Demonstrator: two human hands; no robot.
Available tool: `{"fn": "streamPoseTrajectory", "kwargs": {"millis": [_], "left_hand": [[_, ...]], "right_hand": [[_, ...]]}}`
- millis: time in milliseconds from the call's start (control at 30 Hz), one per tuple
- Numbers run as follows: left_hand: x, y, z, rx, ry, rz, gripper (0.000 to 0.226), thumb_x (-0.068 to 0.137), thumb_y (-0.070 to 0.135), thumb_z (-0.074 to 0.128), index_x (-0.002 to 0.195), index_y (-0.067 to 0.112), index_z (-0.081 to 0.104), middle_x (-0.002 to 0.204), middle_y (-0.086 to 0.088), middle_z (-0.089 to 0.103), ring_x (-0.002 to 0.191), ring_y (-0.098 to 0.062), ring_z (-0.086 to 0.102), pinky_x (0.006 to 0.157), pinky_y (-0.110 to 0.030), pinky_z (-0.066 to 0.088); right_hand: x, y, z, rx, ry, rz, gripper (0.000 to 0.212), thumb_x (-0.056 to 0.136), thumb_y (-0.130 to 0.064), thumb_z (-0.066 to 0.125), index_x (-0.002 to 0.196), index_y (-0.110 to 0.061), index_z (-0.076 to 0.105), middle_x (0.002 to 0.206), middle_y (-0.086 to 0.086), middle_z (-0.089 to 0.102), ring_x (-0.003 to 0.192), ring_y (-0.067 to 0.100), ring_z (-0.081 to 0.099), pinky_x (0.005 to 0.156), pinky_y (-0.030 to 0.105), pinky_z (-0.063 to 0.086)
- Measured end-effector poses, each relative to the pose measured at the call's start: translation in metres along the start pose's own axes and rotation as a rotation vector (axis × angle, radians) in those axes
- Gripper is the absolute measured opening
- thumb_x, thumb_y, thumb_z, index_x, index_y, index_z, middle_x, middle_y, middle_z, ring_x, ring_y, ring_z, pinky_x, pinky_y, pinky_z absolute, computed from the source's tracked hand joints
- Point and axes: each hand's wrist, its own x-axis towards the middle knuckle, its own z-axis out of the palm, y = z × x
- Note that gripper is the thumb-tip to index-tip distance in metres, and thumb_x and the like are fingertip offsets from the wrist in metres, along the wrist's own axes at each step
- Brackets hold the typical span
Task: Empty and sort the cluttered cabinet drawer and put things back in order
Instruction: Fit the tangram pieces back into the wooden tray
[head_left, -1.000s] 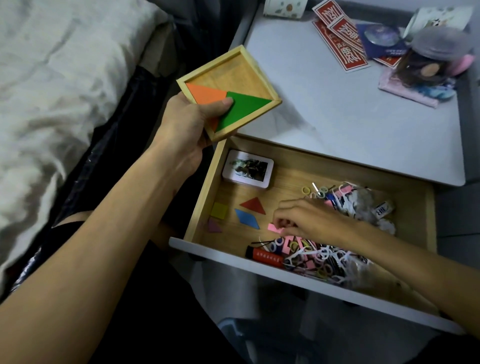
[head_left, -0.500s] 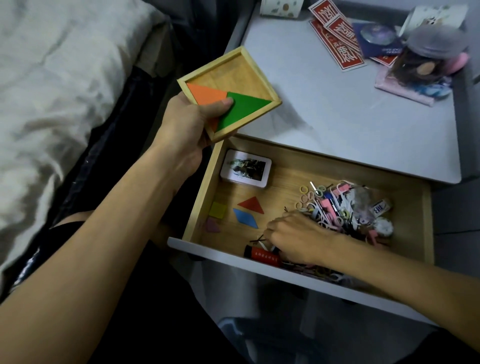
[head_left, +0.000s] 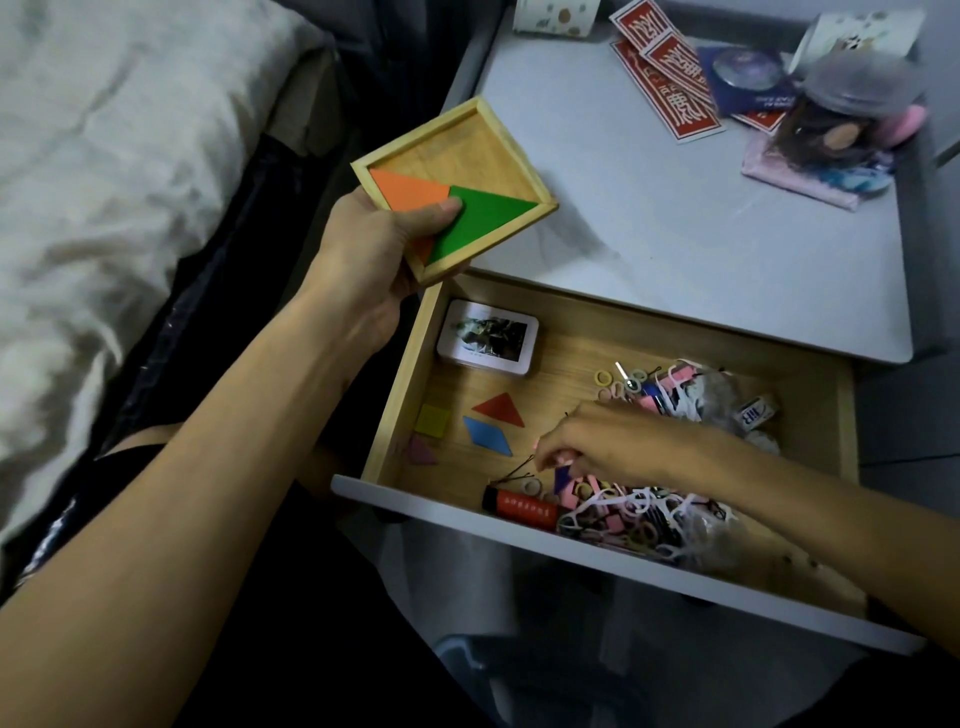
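Drawer lies open under right hand, its bunched fingers in tangled clutter; pinching or not, I cannot tell. Left hand grips wooden tray, thumb pinning green piece; a tilt could spill it.

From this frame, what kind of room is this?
Most likely a bedroom, at the bedside: rumpled pale bedding on the left, and beside it a small grey cabinet whose open drawer holds hair ties and tangram pieces.
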Motion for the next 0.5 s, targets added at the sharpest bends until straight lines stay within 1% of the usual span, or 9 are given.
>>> {"fn": "streamPoseTrajectory", "kwargs": {"millis": [33, 100, 133, 167, 233, 267, 400, 467, 500], "left_hand": [[0.000, 0.000, 0.001, 0.000, -0.001, -0.002, 0.041, 0.085, 0.000, 0.070, 0.124, 0.000, 0.058, 0.099, -0.008, 0.074, 0.083, -0.020, 0.075, 0.061, -0.031, 0.058], [0.000, 0.000, 0.001, 0.005, 0.002, -0.005, 0.041, 0.085, 0.000, 0.070, 0.124, 0.000, 0.058, 0.098, -0.007, 0.074, 0.082, -0.019, 0.075, 0.060, -0.031, 0.058], [0.000, 0.000, 0.001, 0.006, 0.003, -0.004, 0.041, 0.084, 0.000, 0.070, 0.124, 0.000, 0.058, 0.098, -0.007, 0.074, 0.082, -0.019, 0.075, 0.060, -0.031, 0.058], [0.000, 0.000, 0.001, 0.005, 0.003, -0.003, 0.041, 0.084, -0.001, 0.070, 0.124, 0.001, 0.058, 0.098, -0.007, 0.074, 0.082, -0.019, 0.075, 0.060, -0.031, 0.058], [0.000, 0.000, 0.001, 0.002, 0.001, -0.001, 0.041, 0.084, -0.001, 0.070, 0.123, 0.001, 0.058, 0.098, -0.007, 0.074, 0.082, -0.019, 0.075, 0.059, -0.031, 0.057], [0.000, 0.000, 0.001, 0.003, -0.002, -0.001, 0.040, 0.085, 0.000, 0.070, 0.123, 0.001, 0.058, 0.098, -0.007, 0.074, 0.082, -0.019, 0.075, 0.059, -0.030, 0.057], [0.001, 0.000, 0.001, 0.005, 0.001, -0.002, 0.039, 0.085, -0.001, 0.069, 0.123, -0.001, 0.058, 0.096, -0.008, 0.074, 0.078, -0.019, 0.075, 0.058, -0.029, 0.056], [0.003, 0.001, 0.000, 0.000, 0.012, 0.003, 0.039, 0.085, -0.001, 0.069, 0.123, -0.001, 0.058, 0.096, -0.008, 0.074, 0.079, -0.020, 0.075, 0.059, -0.031, 0.057], [0.004, 0.001, -0.001, -0.002, 0.021, 0.003, 0.040, 0.085, -0.001, 0.069, 0.123, -0.001, 0.058, 0.098, -0.009, 0.074, 0.082, -0.021, 0.075, 0.061, -0.033, 0.059]], "right_hand": [[0.000, 0.003, -0.003, 0.013, 0.003, 0.000, 0.029, 0.092, -0.018, 0.065, 0.118, -0.033, 0.066, 0.091, -0.028, 0.053, 0.085, -0.005, 0.053, 0.080, 0.020, 0.046], [0.002, 0.007, -0.005, 0.059, 0.009, 0.016, 0.022, 0.093, -0.020, 0.065, 0.111, -0.032, 0.070, 0.082, -0.033, 0.046, 0.078, -0.011, 0.048, 0.072, 0.012, 0.037], [0.003, 0.009, -0.005, 0.078, 0.020, 0.032, 0.019, 0.092, -0.021, 0.065, 0.108, -0.031, 0.070, 0.079, -0.033, 0.045, 0.076, -0.012, 0.047, 0.069, 0.011, 0.035], [0.004, 0.011, -0.003, 0.094, 0.033, 0.049, 0.016, 0.091, -0.022, 0.067, 0.105, -0.028, 0.070, 0.079, -0.030, 0.049, 0.076, -0.011, 0.049, 0.068, 0.013, 0.038], [0.004, 0.015, 0.000, 0.123, 0.066, 0.081, 0.010, 0.089, -0.025, 0.069, 0.100, -0.024, 0.069, 0.083, -0.018, 0.062, 0.078, -0.004, 0.057, 0.074, 0.023, 0.048], [0.004, 0.017, 0.000, 0.140, 0.087, 0.084, 0.008, 0.089, -0.026, 0.070, 0.096, -0.024, 0.069, 0.085, -0.014, 0.065, 0.079, -0.002, 0.059, 0.077, 0.025, 0.049], [0.003, 0.023, -0.005, 0.164, 0.213, 0.062, 0.007, 0.087, -0.027, 0.071, 0.088, -0.020, 0.067, 0.089, -0.013, 0.057, 0.080, -0.005, 0.051, 0.078, 0.021, 0.042], [0.006, 0.024, -0.010, 0.211, 0.280, 0.066, 0.006, 0.087, -0.025, 0.071, 0.086, -0.020, 0.067, 0.088, -0.012, 0.062, 0.080, -0.005, 0.055, 0.078, 0.021, 0.046], [0.009, 0.022, -0.012, 0.244, 0.295, 0.072, 0.005, 0.088, -0.024, 0.070, 0.086, -0.020, 0.067, 0.085, -0.010, 0.066, 0.077, -0.005, 0.059, 0.074, 0.020, 0.048]]}}
